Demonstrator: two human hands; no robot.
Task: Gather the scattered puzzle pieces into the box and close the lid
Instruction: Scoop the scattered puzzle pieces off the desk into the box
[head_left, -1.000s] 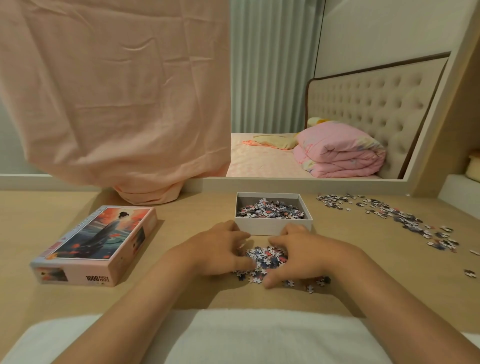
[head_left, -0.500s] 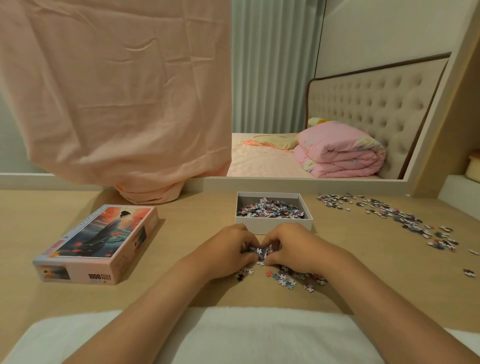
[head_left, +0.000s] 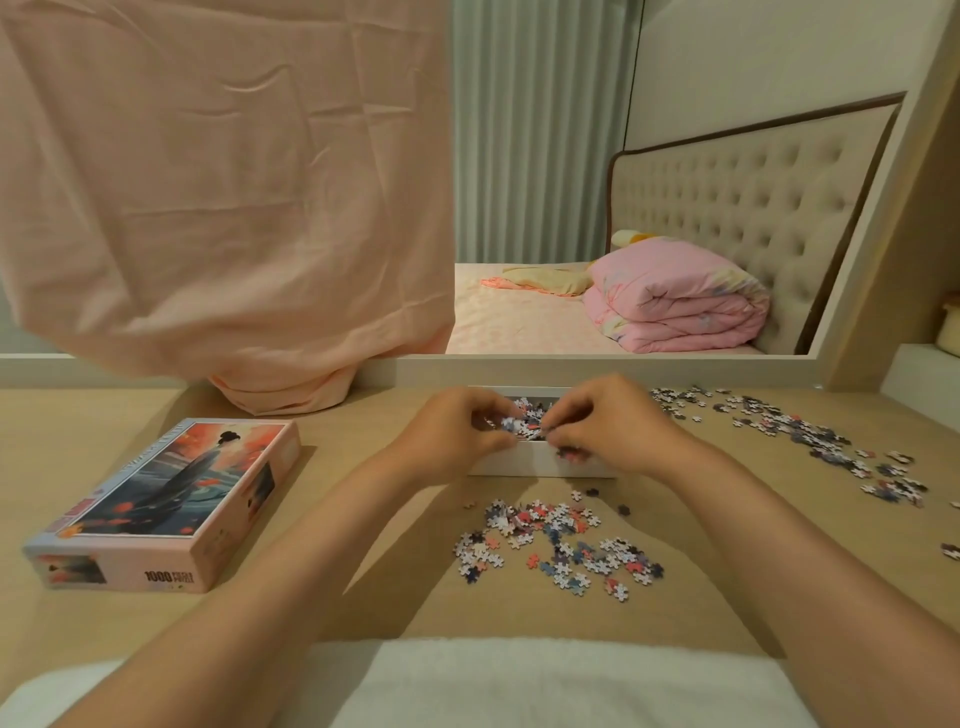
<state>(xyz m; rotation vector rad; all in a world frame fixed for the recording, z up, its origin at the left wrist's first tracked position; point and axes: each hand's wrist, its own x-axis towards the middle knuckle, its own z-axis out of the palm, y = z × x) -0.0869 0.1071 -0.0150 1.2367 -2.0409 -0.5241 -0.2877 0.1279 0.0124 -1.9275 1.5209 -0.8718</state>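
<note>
Head view, looking down the table. My left hand and right hand are up over the open box, fingertips nearly meeting. The fingers of both curl round a clutch of puzzle pieces held between them. A few more pieces show under my right palm, against the box's front wall. The box sits at the far middle of the table, its back edge close to the pale ledge. My hands cover most of its opening; only the white front wall and a sliver of the inside show. A near heap lies loose on the wood between the box and me, apart from the front wall, with stragglers around its far edge. A second scatter runs from just beside the box's right corner out along the far right, thinning to single pieces by the table's right side. The lid lies picture-up on the left, well apart from the box and set at an angle. Bare wood runs between the lid and my left forearm. A pink cloth hangs behind the lid, its bunched end resting on the tabletop left of the box. A white padded strip lines the near edge between my forearms.
</note>
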